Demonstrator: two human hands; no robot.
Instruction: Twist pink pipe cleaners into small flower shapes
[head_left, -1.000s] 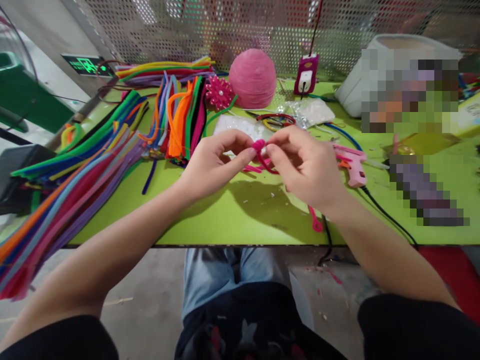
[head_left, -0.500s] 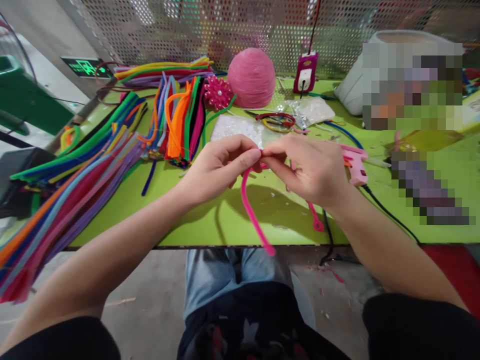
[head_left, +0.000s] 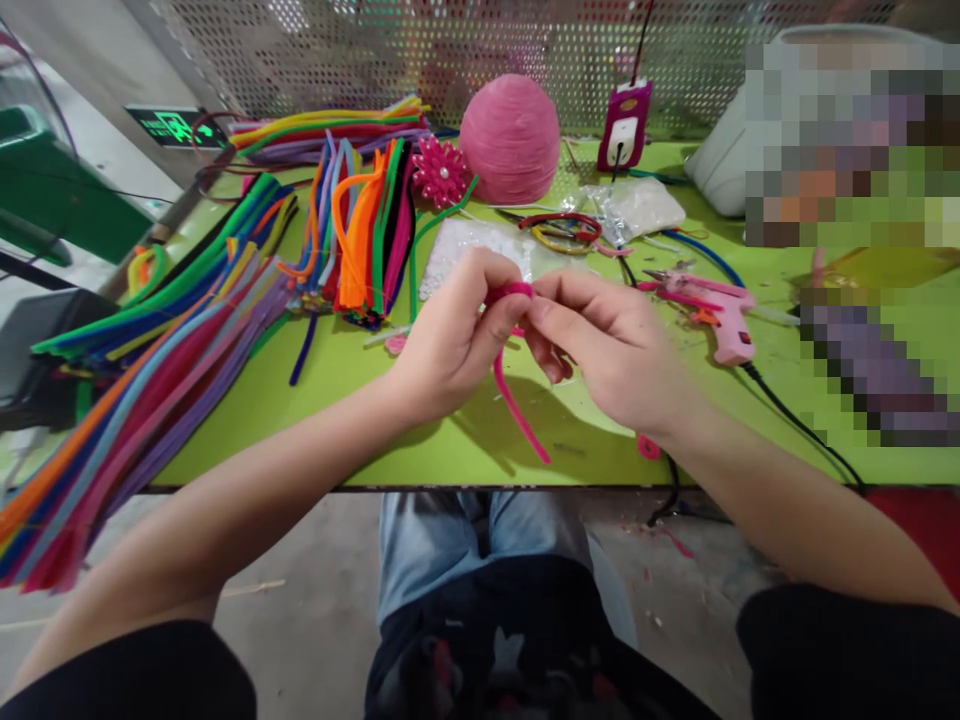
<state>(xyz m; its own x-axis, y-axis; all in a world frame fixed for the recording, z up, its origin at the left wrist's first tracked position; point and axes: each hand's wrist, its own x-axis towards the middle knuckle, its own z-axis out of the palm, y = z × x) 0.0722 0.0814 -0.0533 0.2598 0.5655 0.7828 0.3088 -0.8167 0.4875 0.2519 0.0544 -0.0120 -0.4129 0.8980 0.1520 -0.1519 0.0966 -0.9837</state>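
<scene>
Pink fuzzy stem (head_left: 514,403) pinched in both hands, just above green tabletop (head_left: 360,440)

Left hand (head_left: 454,345): grip closed, thumb against bent index finger, stem between. Right hand (head_left: 622,350): thumb-and-index grip likewise closed on same stem, just beside the left. Upper part mostly hidden by fingers; free tail hanging in a soft curve toward the near edge.

Containers: clear bag (head_left: 469,250) of small white beads, lying behind the hands; second clear bag (head_left: 651,208), crumpled, white contents, farther right; pale bin (head_left: 718,155) at far right, contents pixelated, can't tell.

Materials: multicoloured fuzzy stems, bundles (head_left: 225,330) at left; round ball (head_left: 510,140) wrapped in pink strands; spiky magenta flower (head_left: 431,185), pearly centre; glue gun (head_left: 731,313), pink, hard; perforated panel (head_left: 375,60) behind.
</scene>
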